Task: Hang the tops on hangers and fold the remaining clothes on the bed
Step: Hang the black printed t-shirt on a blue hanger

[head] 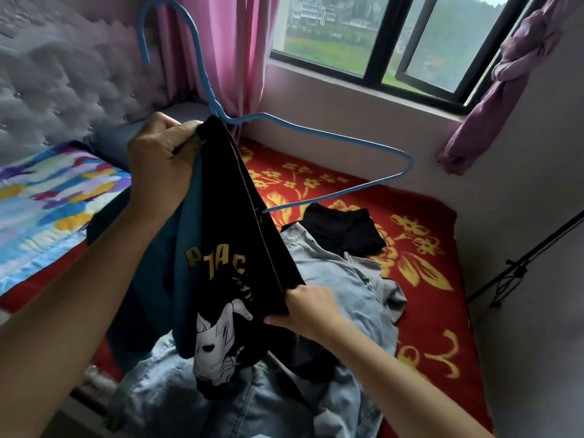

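Note:
A black T-shirt [227, 248] with yellow lettering and a white cartoon print hangs in the air over the bed. A blue wire hanger [316, 134] is partly threaded into it, with its hook up by the pink curtain and one arm sticking out to the right. My left hand [158, 153] grips the shirt's top edge together with the hanger's hidden left side. Lower down, my right hand [306, 308] pinches the shirt's dark edge. Teal fabric [177, 232] shows behind the shirt under my left hand.
Light-blue denim clothes [341, 298] lie heaped on the bed below the shirt, with a black garment [341, 229] behind them. The bed has a red blanket with yellow flowers [420, 273], a colourful quilt [47, 197] at left and a padded headboard [63, 83]. A window [395, 36] and wall stand beyond.

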Tool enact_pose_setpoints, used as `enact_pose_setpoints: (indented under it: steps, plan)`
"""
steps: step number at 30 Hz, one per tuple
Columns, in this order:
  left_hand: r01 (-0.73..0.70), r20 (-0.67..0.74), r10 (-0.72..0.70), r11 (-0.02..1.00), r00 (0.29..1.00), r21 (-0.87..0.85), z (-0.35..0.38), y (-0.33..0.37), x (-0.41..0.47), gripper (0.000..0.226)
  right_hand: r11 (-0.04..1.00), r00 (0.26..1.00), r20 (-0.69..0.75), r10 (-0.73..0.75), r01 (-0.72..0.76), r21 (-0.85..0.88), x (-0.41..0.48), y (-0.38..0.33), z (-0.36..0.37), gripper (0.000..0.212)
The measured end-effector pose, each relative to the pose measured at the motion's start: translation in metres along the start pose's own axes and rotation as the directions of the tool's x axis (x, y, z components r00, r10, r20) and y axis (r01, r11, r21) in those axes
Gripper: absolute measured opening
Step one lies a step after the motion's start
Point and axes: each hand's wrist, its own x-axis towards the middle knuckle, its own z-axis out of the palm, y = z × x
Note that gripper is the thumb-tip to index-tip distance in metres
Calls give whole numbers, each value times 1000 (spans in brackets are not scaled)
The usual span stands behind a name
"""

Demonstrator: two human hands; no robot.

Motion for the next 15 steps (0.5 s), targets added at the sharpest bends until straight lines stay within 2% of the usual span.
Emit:
enact_pose_setpoints:
  steps: [2,4,6,8,9,12,15]
  plan:
    - [-8,30,8,1000,1000,0,-6,-10,-5,35,1000,994,104,-21,19,19,-15,34,-3,44]
    - [-61,106,60,998,993,4,-14,-21,-13,34,997,993,108,-36,29,73,-32,77,-15,35]
    - [-178,222,177,984,959,-15,-18,-32,-28,34,995,995,-38,-96,95,-30,-47,117,-33,24]
    - [-281,310,276,959,910,-29,-17,-41,-43,31,982,965,-205,-166,142,-128,-56,143,-51,31]
    - [-309,319,301,951,899,-27,-14,-43,-49,26,977,954,-230,-190,162,-136,-60,148,-58,35]
    - [-314,284,301,949,910,-1,-4,-39,-52,22,958,897,-336,-287,276,-81,-59,142,-80,37]
    - [-338,309,333,940,891,-37,5,-20,-55,27,933,857,-425,-291,353,74,-48,125,-104,29]
